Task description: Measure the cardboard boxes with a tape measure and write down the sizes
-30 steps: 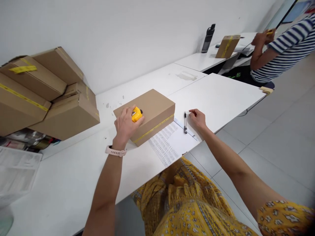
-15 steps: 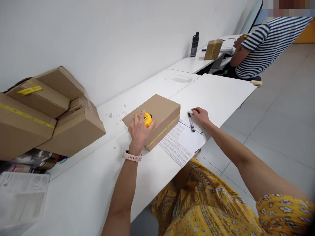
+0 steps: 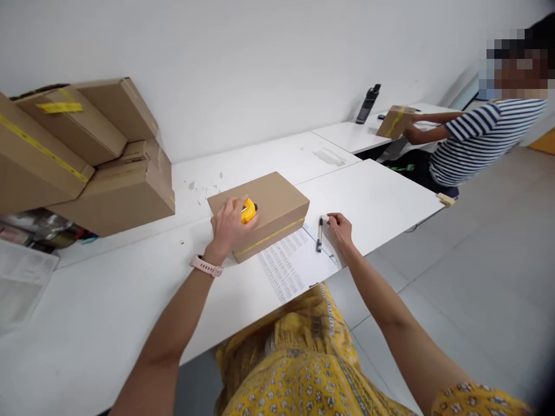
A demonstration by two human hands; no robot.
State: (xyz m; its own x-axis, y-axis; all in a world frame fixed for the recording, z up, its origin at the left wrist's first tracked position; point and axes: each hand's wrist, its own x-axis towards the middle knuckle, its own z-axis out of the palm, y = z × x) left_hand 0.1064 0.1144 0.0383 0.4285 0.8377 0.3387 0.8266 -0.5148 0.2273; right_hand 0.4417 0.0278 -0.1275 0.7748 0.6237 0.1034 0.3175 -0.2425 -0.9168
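Note:
A brown cardboard box (image 3: 273,199) with yellow tape lies on the white table (image 3: 373,196) in front of me. My left hand (image 3: 228,226) grips a small yellow tape measure (image 3: 248,210) pressed on the box's top near corner. My right hand (image 3: 340,228) rests on the table with curled fingers, touching the top edge of a printed sheet (image 3: 295,260). A black pen (image 3: 319,234) lies on the sheet just left of that hand. A pink watch (image 3: 206,266) sits on my left wrist.
Several taped cardboard boxes (image 3: 87,156) are stacked at the left against the wall. At the far right a person in a striped shirt (image 3: 477,141) holds another box (image 3: 393,121) beside a dark bottle (image 3: 367,104). Papers (image 3: 21,283) lie at the left edge.
The view has swung, with the co-worker now more in frame. My hands keep their places on the tape measure and beside the pen.

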